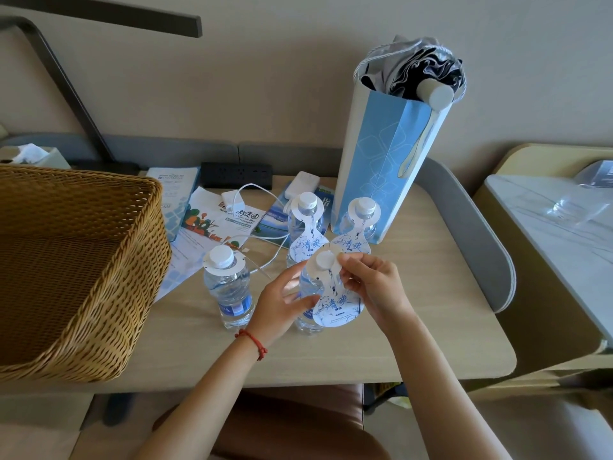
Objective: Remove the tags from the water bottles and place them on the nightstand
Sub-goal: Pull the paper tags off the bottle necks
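Observation:
Several clear water bottles with white caps stand on the beige table (414, 327). The nearest bottle (310, 313) carries a white and blue paper tag (338, 305) around its neck. My left hand (282, 302) grips this bottle's body. My right hand (374, 287) pinches the tag's upper part beside the cap. Two tagged bottles stand behind, one (305, 227) to the left and one (360, 224) to the right. A fourth bottle (229, 287) at the left has a white ring at its neck; its tag's hanging part is not visible.
A large wicker basket (76, 270) fills the table's left side. A tall blue paper bag (388, 154) holding a folded umbrella stands behind the bottles. Brochures (212, 224), a white charger cable (262, 207) and a black power strip (237, 174) lie at the back. A marble-topped stand (537, 234) is at right.

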`<action>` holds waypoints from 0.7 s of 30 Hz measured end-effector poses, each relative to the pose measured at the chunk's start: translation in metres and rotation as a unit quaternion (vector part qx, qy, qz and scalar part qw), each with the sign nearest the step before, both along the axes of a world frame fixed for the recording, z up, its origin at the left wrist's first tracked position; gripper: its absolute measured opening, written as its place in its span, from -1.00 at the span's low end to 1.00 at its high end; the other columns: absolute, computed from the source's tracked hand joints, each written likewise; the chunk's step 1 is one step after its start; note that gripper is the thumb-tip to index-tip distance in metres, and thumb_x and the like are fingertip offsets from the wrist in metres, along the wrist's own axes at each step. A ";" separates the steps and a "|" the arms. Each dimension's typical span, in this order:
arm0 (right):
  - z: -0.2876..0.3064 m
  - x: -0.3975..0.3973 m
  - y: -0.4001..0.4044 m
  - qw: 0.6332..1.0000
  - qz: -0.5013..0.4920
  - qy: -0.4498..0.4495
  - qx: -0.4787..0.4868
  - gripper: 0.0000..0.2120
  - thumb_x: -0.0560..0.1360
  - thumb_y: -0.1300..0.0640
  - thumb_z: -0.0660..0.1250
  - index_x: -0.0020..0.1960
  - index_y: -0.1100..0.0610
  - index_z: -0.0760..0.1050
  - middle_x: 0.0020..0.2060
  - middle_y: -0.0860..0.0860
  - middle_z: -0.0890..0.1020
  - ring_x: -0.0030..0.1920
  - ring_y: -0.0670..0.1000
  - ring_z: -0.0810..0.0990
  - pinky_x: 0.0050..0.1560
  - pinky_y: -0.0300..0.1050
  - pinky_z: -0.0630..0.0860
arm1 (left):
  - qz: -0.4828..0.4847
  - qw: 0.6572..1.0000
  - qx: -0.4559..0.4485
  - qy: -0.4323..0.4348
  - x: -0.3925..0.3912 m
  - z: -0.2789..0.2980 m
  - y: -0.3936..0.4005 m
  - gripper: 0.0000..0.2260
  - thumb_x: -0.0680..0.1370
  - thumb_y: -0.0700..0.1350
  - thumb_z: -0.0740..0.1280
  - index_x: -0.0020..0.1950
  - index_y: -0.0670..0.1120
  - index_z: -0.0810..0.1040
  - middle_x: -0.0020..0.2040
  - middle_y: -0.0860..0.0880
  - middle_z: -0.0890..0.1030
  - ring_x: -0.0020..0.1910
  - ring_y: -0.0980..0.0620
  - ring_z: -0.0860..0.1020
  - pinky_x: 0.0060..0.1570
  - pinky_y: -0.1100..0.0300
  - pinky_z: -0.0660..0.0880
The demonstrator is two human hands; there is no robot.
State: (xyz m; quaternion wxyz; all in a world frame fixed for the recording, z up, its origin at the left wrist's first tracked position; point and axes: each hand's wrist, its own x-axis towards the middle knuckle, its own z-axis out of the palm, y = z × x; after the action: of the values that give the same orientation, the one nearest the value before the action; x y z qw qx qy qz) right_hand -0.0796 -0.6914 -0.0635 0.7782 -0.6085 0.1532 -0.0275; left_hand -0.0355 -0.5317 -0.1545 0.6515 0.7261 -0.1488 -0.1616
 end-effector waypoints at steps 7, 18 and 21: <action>0.007 0.003 0.001 0.999 0.007 -0.009 -0.033 -0.75 0.44 0.27 0.36 -0.41 0.14 0.56 -0.55 -0.04 0.52 -0.49 -0.11 0.42 -0.40 -0.31 0.34 | 0.003 1.000 0.001 -0.008 -0.002 0.005 -0.001 -0.40 0.33 0.06 0.49 0.33 0.08 0.40 0.30 0.06 0.49 0.28 0.18 0.43 0.11 0.36 0.46; 0.009 0.007 0.001 0.998 -0.008 -0.003 -0.058 -0.79 0.42 0.25 0.39 -0.39 0.15 0.58 -0.55 -0.04 0.53 -0.49 -0.10 0.43 -0.41 -0.29 0.34 | -0.002 0.999 -0.038 0.035 0.002 0.010 0.006 -0.36 0.21 0.33 0.43 0.21 0.10 0.47 0.23 0.06 0.53 0.20 0.22 0.50 0.13 0.35 0.45; 0.010 0.008 0.002 0.998 -0.016 -0.007 -0.057 -0.79 0.42 0.26 0.39 -0.39 0.15 0.57 -0.55 -0.04 0.52 -0.49 -0.09 0.43 -0.41 -0.28 0.34 | 0.001 0.998 -0.040 0.043 0.001 0.012 0.006 -0.54 0.30 0.20 0.45 0.14 0.16 0.47 0.19 0.11 0.52 0.20 0.18 0.51 0.04 0.43 0.46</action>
State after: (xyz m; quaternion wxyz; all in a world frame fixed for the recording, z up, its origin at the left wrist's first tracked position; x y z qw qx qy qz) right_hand -0.0720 -0.6896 -0.0531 0.7425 -0.6494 0.1554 -0.0526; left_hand -0.0347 -0.5262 -0.1422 0.6858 0.6921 -0.1265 -0.1864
